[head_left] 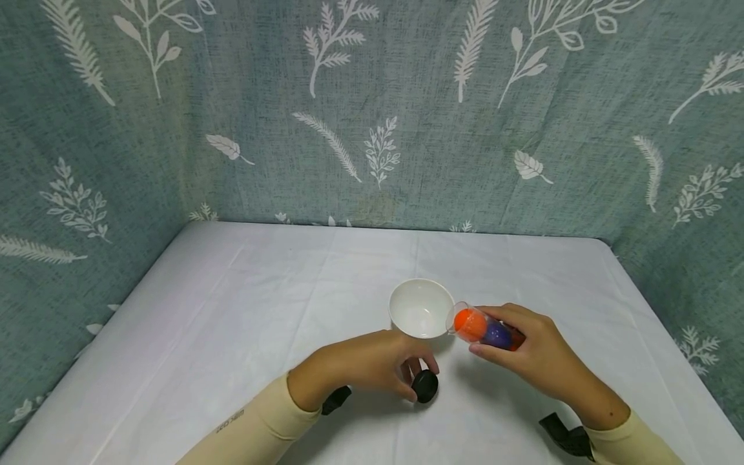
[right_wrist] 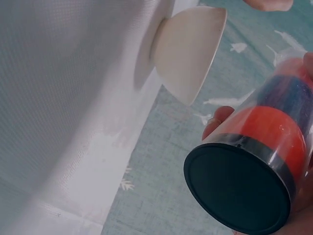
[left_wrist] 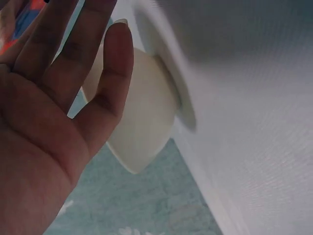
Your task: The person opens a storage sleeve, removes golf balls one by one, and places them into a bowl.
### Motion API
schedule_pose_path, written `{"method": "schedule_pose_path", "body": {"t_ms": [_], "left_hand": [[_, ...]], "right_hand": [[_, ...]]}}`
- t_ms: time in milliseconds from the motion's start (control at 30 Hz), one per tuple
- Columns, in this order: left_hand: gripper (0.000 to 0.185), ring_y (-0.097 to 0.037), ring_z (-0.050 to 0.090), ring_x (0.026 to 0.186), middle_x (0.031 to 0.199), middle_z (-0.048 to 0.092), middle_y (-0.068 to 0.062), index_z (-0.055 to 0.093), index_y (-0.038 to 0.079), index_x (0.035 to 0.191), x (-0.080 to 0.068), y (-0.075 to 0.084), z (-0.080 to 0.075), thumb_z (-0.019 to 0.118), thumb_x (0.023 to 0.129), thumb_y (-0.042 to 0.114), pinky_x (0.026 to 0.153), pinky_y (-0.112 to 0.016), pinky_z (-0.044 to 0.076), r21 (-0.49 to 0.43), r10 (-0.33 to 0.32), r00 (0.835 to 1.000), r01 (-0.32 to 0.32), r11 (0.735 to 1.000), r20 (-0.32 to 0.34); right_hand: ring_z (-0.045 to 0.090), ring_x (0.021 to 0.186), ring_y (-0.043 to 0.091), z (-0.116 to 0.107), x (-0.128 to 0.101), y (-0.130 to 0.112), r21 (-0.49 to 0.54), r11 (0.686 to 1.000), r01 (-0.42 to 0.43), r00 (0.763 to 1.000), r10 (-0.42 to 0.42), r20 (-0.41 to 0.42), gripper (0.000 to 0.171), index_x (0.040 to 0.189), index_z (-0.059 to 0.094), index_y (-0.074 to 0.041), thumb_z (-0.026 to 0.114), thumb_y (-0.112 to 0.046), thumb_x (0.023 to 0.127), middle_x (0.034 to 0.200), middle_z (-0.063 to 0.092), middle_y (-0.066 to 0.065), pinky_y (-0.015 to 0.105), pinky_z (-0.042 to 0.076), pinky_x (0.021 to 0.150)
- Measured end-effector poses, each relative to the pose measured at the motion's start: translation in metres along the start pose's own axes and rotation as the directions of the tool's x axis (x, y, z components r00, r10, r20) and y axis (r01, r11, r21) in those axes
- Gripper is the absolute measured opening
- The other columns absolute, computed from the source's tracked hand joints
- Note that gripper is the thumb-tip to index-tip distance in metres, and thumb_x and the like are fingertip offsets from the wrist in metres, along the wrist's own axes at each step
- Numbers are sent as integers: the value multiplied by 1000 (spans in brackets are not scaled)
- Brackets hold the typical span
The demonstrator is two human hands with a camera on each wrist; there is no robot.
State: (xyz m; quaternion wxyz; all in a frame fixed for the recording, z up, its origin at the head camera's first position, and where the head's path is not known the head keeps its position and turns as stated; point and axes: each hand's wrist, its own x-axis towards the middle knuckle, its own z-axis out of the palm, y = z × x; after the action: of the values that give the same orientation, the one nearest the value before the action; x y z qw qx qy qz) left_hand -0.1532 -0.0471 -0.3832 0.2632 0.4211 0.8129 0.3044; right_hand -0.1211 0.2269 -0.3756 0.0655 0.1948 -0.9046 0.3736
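Observation:
My right hand [head_left: 540,355] grips a clear cylindrical container [right_wrist: 239,188] with a black base. It lies tilted, its mouth toward the bowl's right side. Inside are an orange ball [head_left: 469,324], a dark blue one [head_left: 497,334] and, deeper in, an orange-red one [right_wrist: 266,128]. My left hand [head_left: 378,363] pinches a round black lid [head_left: 425,386] by its edge, in front of the bowl and just over the table. The left wrist view shows the palm and fingers, with the lid almost wholly hidden. A white bowl [head_left: 420,313] stands upright beyond both hands, with nothing visible inside.
A white cloth [head_left: 261,310] covers the table. Green fabric with white leaf prints [head_left: 407,129] hangs behind the table and along its sides. Dark straps [head_left: 566,438] show at both wrists, by the cream sleeves [head_left: 256,420].

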Motion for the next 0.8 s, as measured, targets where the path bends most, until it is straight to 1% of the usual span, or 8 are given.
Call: {"method": "schedule_pose_path", "body": {"t_ms": [167, 333, 567, 800], "left_hand": [[42, 4, 66, 84, 94, 71, 12, 68, 16, 117, 1, -1, 0, 85, 79, 10, 81, -14, 52, 15, -27, 999, 27, 1000, 20], [41, 5, 66, 82, 92, 71, 11, 69, 16, 116, 2, -2, 1, 86, 79, 12, 81, -14, 52, 25, -46, 998, 46, 999, 30], [39, 4, 65, 79, 88, 70, 13, 71, 18, 112, 2, -9, 2, 88, 77, 15, 78, -14, 51, 69, -51, 998, 49, 996, 27], [37, 1, 62, 78, 86, 68, 12, 72, 19, 108, 3, -10, 2, 89, 75, 18, 74, -14, 50, 120, -50, 998, 47, 992, 23]], "right_hand": [[64, 96, 9, -1, 0, -1, -3, 1000, 0, 1000, 0, 6, 49, 126, 69, -24, 84, -38, 80, 113, 70, -5, 21, 57, 79], [63, 96, 9, 0, -1, -2, -11, 1000, -13, 1000, 13, 22, 50, 126, 69, -25, 83, -40, 80, 112, 69, -5, 21, 56, 78], [62, 94, 9, 0, -1, -2, -26, 1000, 7, 1000, -7, 15, 50, 126, 69, -25, 84, -40, 80, 110, 69, -6, 22, 56, 77], [63, 95, 10, 0, 0, -1, -34, 999, 11, 1000, -10, 13, 51, 126, 69, -25, 84, -40, 80, 112, 70, -6, 22, 56, 79]]}}
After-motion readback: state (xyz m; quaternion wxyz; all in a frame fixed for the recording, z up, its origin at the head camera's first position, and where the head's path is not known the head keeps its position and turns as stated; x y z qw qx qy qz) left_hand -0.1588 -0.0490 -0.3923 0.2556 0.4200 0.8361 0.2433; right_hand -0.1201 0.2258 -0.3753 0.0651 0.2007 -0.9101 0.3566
